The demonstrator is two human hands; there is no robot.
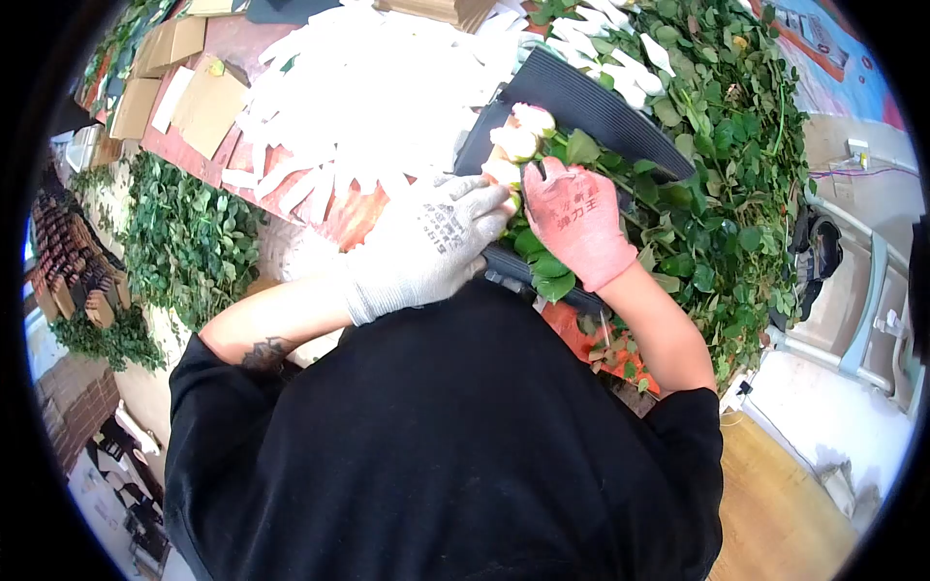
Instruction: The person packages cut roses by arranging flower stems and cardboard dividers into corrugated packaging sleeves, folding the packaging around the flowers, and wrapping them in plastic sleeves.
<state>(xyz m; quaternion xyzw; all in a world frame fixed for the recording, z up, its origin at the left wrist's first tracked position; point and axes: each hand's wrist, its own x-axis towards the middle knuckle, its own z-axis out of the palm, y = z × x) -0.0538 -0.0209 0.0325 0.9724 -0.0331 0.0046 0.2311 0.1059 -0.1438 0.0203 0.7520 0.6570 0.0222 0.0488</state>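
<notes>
Pale pink and cream roses (pixel 518 142) lie with their heads toward the left on a black ribbed holder (pixel 605 107), their green leaves (pixel 581 147) spreading to the right. My left hand (pixel 426 237), in a white-grey glove with printing on its back, has its fingers wrapped at the lowest rose heads, close to the holder's left side. In a pink-red glove, my right hand (pixel 576 218) is closed at the stems just behind the heads; its fingertips are partly hidden by leaves. The two hands are close together.
White paper sleeves (pixel 339 87) cover much of a reddish table (pixel 228 48) at the upper left, beside cardboard pieces (pixel 208 105). Heaped leafy stems (pixel 746 194) stand on the right, with more greenery (pixel 184 232) on the left. A pale metal frame (pixel 867 300) is at far right.
</notes>
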